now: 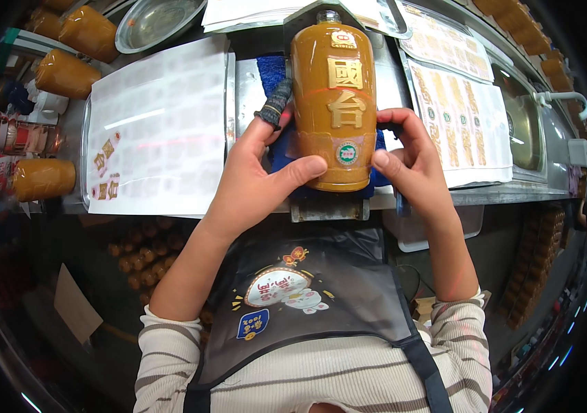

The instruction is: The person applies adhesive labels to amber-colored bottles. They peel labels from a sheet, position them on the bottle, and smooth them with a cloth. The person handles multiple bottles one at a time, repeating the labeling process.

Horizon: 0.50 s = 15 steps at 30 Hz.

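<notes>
An ochre ceramic bottle [333, 103] with gold raised characters and a small round green-and-white sticker lies lengthwise on a blue cloth [271, 72] in a metal jig, neck pointing away from me. My left hand [255, 175] grips its lower left side, thumb pressed on the base near the sticker; the index finger wears a dark fabric cot. My right hand [407, 162] holds the lower right side, thumb on the base edge.
A white backing sheet [159, 124] with a few gold stickers lies on a tray at left. Sheets of gold stickers [462, 120] lie at right. More ochre bottles [42, 179] lie at far left, a metal bowl [156, 20] behind, a sink [524, 124] at right.
</notes>
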### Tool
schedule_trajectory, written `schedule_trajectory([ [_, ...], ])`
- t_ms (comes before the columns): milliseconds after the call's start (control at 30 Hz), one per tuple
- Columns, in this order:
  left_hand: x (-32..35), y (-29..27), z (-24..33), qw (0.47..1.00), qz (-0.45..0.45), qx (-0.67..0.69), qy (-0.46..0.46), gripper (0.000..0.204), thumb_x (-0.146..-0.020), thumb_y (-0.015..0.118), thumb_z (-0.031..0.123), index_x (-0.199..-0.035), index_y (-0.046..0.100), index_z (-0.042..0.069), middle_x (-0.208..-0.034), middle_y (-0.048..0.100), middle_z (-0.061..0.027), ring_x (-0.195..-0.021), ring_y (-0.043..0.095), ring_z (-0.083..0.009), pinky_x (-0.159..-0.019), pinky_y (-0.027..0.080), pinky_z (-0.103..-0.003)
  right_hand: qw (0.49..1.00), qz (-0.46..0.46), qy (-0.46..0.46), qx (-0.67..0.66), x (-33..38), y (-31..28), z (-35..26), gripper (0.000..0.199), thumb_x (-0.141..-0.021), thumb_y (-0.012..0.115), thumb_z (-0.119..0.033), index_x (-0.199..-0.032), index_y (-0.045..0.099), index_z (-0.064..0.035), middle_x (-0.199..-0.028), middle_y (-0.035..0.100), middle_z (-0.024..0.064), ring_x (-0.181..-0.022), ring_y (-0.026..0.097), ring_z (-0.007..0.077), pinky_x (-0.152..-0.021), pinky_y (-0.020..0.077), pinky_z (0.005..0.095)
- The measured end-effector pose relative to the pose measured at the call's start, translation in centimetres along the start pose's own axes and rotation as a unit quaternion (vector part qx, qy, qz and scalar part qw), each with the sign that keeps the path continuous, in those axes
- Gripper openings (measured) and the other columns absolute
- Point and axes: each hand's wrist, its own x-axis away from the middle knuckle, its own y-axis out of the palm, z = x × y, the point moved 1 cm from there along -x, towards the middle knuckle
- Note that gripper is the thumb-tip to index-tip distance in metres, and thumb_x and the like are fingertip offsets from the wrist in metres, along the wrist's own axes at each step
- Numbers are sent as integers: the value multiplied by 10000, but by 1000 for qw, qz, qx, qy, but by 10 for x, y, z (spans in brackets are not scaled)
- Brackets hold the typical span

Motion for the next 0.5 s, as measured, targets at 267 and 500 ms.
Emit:
schedule_trajectory([
  [267,5,-4,0,999,-37,-4,-15,745,-841,829,205,-1439,452,-30,-1376,570,-129,-1266,525,-187,-1077,423,-333,999,9,-4,39,6,5,-2,674,-783,838,-165,-1333,472,-37,-1231,559,76,-584,468,-5,-509,379,164],
  [500,4,-5,1,999,-38,0,-13,723,-856,817,200,-1435,453,-34,-1345,586,-115,-1246,532,-174,-1066,430,-327,999,5,10,39,6,5,-3,684,-779,833,-152,-1338,461,-26,-1244,559,81,-593,473,-4,-515,380,161],
])
